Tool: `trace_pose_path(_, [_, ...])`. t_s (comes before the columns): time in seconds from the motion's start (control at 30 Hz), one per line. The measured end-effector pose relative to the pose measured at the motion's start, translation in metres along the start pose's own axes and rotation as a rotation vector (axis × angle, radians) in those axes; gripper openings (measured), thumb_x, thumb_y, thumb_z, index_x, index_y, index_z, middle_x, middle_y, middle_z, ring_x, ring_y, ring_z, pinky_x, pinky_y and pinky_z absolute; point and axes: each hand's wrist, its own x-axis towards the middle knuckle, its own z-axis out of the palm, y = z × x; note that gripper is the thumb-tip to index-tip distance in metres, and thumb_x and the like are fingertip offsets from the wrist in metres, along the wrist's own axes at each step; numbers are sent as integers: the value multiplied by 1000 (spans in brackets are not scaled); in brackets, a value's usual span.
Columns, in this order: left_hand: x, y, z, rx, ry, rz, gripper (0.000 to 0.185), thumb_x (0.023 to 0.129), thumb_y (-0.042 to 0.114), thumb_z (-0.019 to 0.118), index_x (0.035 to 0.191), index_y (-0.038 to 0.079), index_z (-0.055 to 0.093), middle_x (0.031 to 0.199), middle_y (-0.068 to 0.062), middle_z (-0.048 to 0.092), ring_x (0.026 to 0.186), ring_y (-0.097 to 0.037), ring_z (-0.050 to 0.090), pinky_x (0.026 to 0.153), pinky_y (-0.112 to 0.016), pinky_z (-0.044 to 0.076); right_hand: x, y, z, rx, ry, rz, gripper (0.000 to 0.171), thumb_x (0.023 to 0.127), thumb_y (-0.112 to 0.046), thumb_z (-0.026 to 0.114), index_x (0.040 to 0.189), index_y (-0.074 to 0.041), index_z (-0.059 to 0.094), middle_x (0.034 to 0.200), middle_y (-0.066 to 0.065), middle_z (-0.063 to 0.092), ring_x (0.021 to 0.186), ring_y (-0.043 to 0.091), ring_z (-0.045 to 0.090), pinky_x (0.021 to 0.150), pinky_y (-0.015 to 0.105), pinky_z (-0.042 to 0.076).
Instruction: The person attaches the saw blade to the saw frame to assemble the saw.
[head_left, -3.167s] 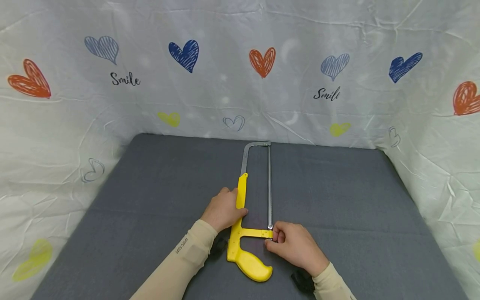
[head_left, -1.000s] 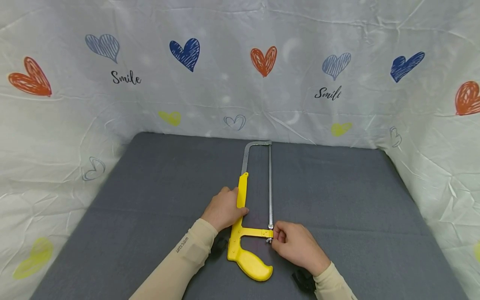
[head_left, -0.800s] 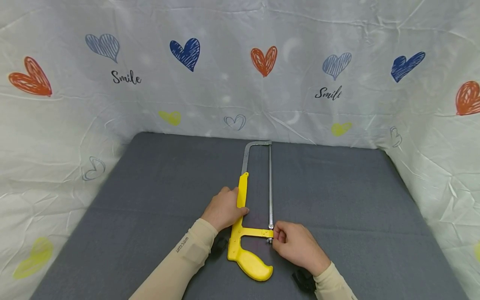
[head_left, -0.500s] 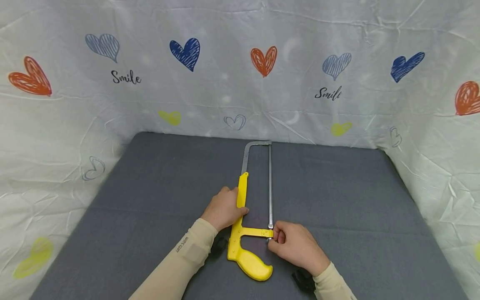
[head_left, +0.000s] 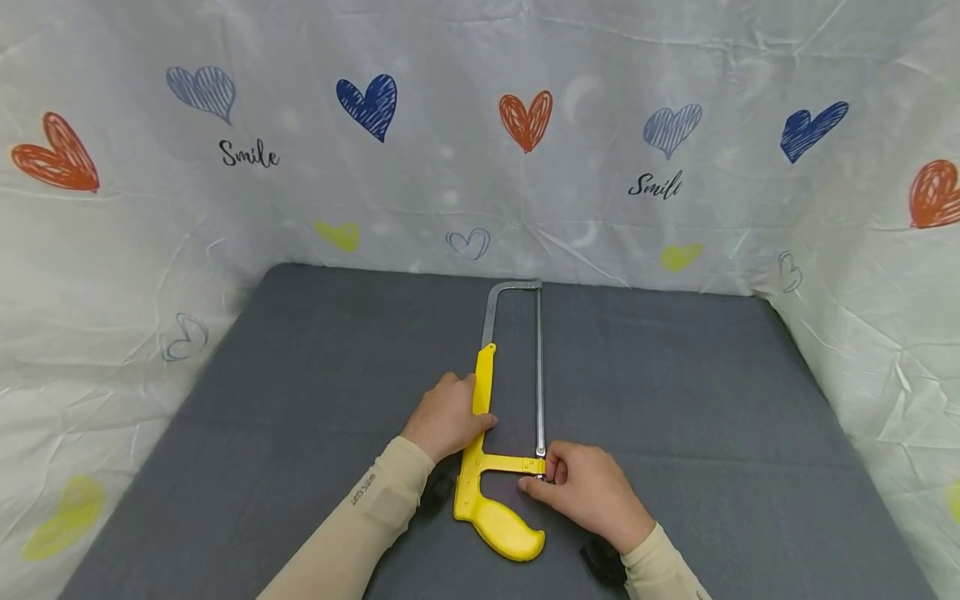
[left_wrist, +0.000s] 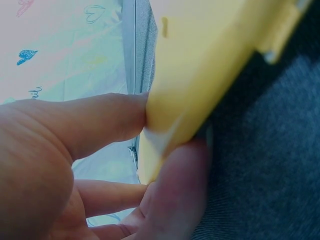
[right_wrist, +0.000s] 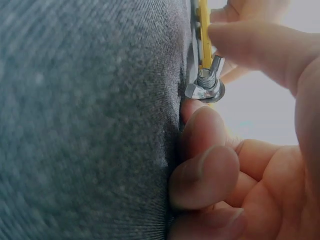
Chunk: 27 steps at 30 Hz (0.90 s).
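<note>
Your right hand [head_left: 592,493] has just rolled its thumb back onto the wing nut [right_wrist: 205,87], pinching it, while your left hand [head_left: 446,417] keeps clamping the hacksaw [head_left: 483,467] frame: another turn looks underway.

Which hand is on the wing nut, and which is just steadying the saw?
The right hand pinches the wing nut; the left hand grips the hacksaw's yellow frame.

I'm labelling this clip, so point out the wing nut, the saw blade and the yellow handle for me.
wing nut [right_wrist: 204,89]: right wrist view, on the metal wing at the bolt.
saw blade [head_left: 539,375]: head view, midway along the thin strip.
yellow handle [head_left: 501,530]: head view, on the curved grip nearest the person.
</note>
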Motion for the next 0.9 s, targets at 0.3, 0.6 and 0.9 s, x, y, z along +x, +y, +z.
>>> trace_pose_path(0.3, [0,-1,0,2,1,5,77,94,31,86,156,-2,53,116,-18,61,80,-22,62,79,-37,63,1,0,0,-8,9,-3,36,88,-44,87,73,-25,59,59,-10,48,48,9,43,47,25,32])
trace_pose_path(0.6, [1,-1,-1,2,8,18,74,95,30,85,154,-3,55,115,-18,61,79,-22,61,78,-37,63,0,1,-1,-12,8,-20,34,90,-40,85,73,-25,59,58,-10,46,47,10,42,46,25,31])
trace_pose_path(0.9, [0,-1,0,2,8,19,75,94,31,86,154,-2,55,115,-18,61,79,-22,61,79,-38,63,1,1,-2,-2,5,-28,28,90,-35,82,75,-25,61,60,-11,50,49,8,45,48,24,33])
